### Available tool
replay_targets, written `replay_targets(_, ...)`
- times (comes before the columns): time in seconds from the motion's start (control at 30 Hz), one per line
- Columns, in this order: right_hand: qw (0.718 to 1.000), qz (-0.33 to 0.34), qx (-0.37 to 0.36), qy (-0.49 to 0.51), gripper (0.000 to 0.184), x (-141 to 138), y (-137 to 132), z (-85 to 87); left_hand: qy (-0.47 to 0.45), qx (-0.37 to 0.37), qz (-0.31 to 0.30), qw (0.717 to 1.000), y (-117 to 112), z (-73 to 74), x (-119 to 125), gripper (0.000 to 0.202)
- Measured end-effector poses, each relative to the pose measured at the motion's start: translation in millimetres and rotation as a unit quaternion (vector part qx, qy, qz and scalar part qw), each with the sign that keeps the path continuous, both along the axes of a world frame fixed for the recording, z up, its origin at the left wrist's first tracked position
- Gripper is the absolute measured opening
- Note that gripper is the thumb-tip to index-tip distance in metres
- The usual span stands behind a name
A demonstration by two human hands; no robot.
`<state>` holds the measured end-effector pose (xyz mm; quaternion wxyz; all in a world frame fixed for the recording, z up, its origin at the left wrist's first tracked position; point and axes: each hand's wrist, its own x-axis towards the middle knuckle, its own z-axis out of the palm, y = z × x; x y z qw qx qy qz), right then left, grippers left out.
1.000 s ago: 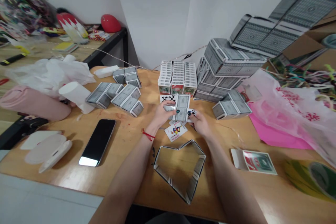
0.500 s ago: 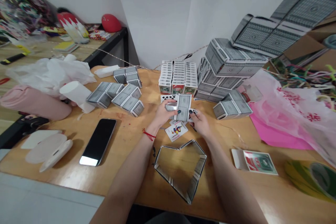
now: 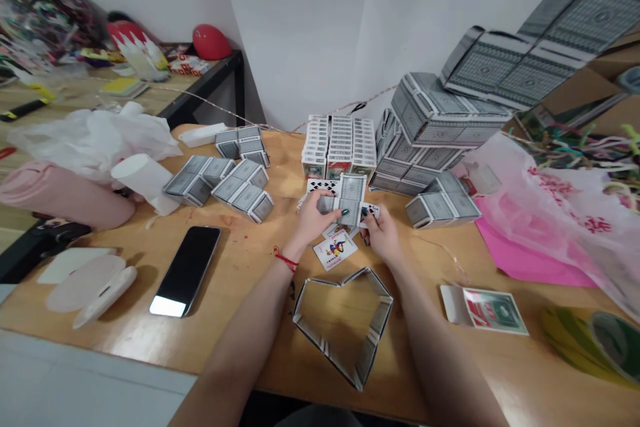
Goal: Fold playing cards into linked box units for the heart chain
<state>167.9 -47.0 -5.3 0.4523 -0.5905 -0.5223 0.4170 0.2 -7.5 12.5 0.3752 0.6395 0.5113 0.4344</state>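
My left hand point(image 3: 317, 215) grips grey-backed playing cards point(image 3: 353, 191), thumb on top, their patterned backs facing me. To the right, my right hand point(image 3: 380, 229) pinches a face-up playing card point(image 3: 369, 213) whose edge touches or nearly touches the held ones. Below the hands a joker card point(image 3: 336, 249) lies face up, partly over another card. A black-spotted card point(image 3: 323, 187) shows behind my left hand. Between my forearms, a heart-shaped frame point(image 3: 305, 339) of folded cards stands on the table.
Rows of stacked card boxes point(image 3: 339, 147) stand behind my hands. Card-covered blocks point(image 3: 245, 190) sit at left, and a tall card structure point(image 3: 430, 113) rises at right. A phone point(image 3: 187, 270), an opened card box point(image 3: 493, 310) and yellow tape point(image 3: 575, 340) lie around.
The card in my right hand shows more of its face, further right of the held cards. The cards in my left hand have shifted slightly upward. The view has moved very little.
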Motion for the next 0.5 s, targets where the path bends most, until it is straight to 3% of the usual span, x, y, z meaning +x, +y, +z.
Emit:
replay_targets(0.33, 0.999, 0.026, -0.009, 0.030, 0.037, 0.1, 1.1, 3.5, 0.011, -0.009, -0.013, 1.000, 2.5, -5.7, -2.4, 0.033)
replay_targets(0.5, 1.000, -0.019, -0.001, 0.009, 0.033, 0.5, -0.2, 1.7, 0.017, 0.013, -0.007, 1.000, 0.8, -5.0, -1.6, 0.029)
